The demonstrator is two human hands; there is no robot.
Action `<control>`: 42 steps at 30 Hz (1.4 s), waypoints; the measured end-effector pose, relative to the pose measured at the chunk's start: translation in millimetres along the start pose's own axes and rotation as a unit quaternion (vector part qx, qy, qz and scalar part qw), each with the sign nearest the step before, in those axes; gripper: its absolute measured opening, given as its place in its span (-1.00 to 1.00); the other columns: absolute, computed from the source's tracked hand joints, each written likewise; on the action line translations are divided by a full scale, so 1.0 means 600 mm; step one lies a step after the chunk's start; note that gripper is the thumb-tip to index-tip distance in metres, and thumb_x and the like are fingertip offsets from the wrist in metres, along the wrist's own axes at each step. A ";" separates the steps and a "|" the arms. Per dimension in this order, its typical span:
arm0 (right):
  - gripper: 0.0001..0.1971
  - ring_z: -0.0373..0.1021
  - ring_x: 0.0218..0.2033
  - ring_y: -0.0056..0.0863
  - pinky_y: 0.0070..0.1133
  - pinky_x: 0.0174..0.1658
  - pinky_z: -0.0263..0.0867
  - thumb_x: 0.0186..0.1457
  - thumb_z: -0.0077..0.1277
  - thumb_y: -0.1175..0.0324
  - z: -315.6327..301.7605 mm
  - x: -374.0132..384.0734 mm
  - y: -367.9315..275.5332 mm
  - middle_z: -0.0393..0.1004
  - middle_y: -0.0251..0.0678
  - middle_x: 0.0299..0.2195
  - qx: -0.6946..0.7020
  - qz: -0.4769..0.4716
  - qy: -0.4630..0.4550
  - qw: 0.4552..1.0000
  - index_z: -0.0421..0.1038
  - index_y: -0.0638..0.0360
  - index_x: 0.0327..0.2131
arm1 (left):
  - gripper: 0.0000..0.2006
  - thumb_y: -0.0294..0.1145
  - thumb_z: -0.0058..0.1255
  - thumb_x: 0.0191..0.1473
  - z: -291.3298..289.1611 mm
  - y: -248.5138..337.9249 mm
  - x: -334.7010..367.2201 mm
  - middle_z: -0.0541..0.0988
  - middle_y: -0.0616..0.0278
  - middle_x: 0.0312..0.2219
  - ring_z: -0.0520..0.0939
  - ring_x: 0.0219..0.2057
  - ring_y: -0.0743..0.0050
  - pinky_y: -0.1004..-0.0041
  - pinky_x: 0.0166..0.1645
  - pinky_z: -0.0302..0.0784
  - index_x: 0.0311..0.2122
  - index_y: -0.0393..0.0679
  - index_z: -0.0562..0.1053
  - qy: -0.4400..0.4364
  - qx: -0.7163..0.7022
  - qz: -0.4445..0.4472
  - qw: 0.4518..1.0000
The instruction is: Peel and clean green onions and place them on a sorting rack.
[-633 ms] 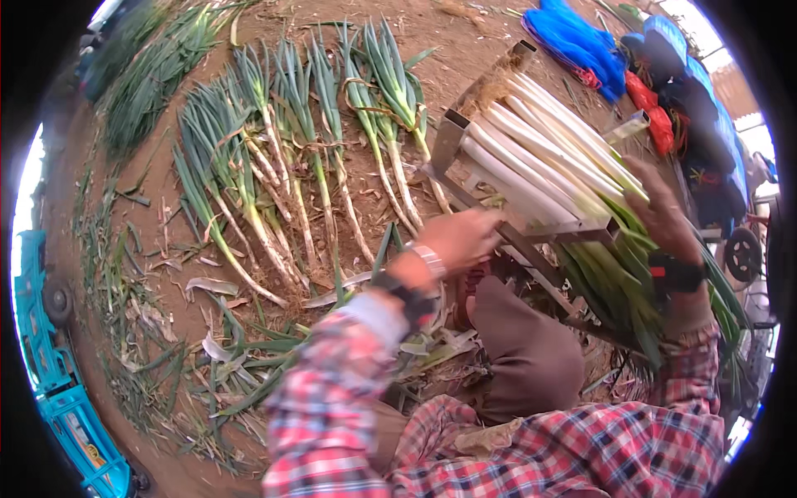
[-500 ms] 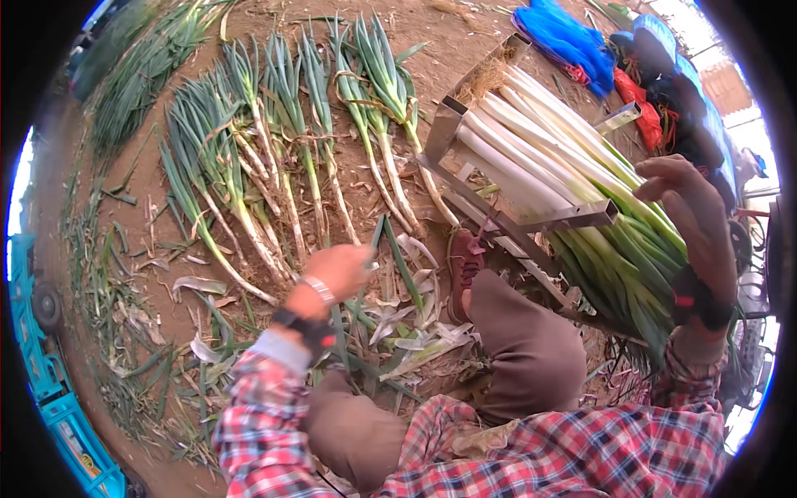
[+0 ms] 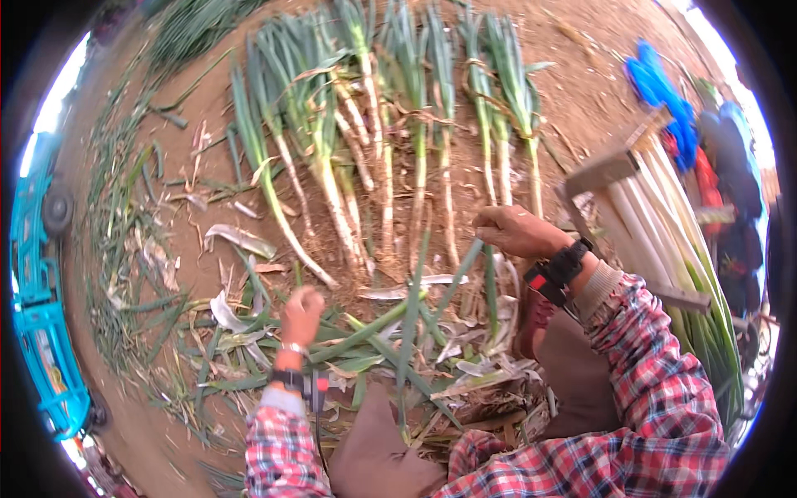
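My left hand [image 3: 302, 316], blurred, is low over the litter of leaves [image 3: 357, 336], its fingers curled closed; whatever they hold, if anything, is hidden. My right hand [image 3: 516, 231] reaches past the leek roots with its fingers bent together in a pinch. Directly under those fingertips rises a bent green leaf [image 3: 461, 270]; I cannot make out whether they grip it. Beyond both hands lie several long leeks [image 3: 419, 141] in a row, white root ends toward me and green tops away. At the right, a metal frame [image 3: 604, 170] cradles a bundle of white-stemmed leeks [image 3: 643, 220].
More green leek tops [image 3: 203, 31] are heaped at the far left. Leaf scraps cover the soil between my knees and along the left. A blue cloth or net [image 3: 664, 95] and a red bag [image 3: 707, 178] lie at the far right. A turquoise cart [image 3: 62, 365] stands at the left edge.
My right hand has left the bundle in the frame and come over to the leeks on the ground. My left hand has drawn back and lower. The view has turned to the left.
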State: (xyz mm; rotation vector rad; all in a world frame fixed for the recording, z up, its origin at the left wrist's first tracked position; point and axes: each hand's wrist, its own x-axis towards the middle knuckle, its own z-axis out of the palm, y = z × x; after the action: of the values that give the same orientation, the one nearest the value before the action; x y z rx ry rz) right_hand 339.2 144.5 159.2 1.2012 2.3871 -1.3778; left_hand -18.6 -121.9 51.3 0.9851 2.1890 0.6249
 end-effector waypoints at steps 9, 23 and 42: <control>-0.69 0.46 -0.34 -0.40 -0.49 -0.21 0.35 0.13 -0.07 0.24 0.098 0.126 -0.041 0.51 -0.16 -0.42 0.169 0.015 0.021 0.985 0.43 0.34 -0.25 | -0.49 -0.07 0.08 0.01 0.134 0.111 0.191 0.59 -0.13 -0.25 0.62 -0.21 0.06 0.27 -0.09 0.47 -0.06 -0.30 0.41 -0.018 -0.047 -0.070 0.996; -0.65 0.29 -0.60 -0.71 -0.71 -0.59 0.22 0.22 -0.09 0.25 0.200 0.111 -0.158 0.34 -0.44 -0.48 0.484 0.014 0.046 0.874 0.24 0.28 -0.02 | -0.77 -0.40 0.03 0.10 0.084 0.215 -0.076 0.54 0.24 -0.44 0.58 -0.44 0.54 0.51 -0.40 0.53 -0.17 -0.31 0.41 -0.231 -0.240 0.016 0.943; -0.72 0.33 -0.36 -0.69 -0.66 -0.33 0.33 0.19 -0.02 0.24 0.225 -0.387 -0.463 0.40 -0.41 -0.40 0.588 -0.242 -0.015 0.772 0.35 0.30 -0.19 | -0.69 -0.34 0.02 0.16 -0.239 0.454 -0.454 0.48 0.30 -0.17 0.52 -0.15 0.48 0.38 -0.03 0.46 0.00 -0.12 0.33 0.116 -0.566 0.251 0.777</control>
State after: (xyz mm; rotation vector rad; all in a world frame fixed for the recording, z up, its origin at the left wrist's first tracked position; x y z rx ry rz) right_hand 268.0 -166.5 377.5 0.5750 1.6949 -3.2523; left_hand 144.7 -192.6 422.1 0.7677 1.2083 2.0694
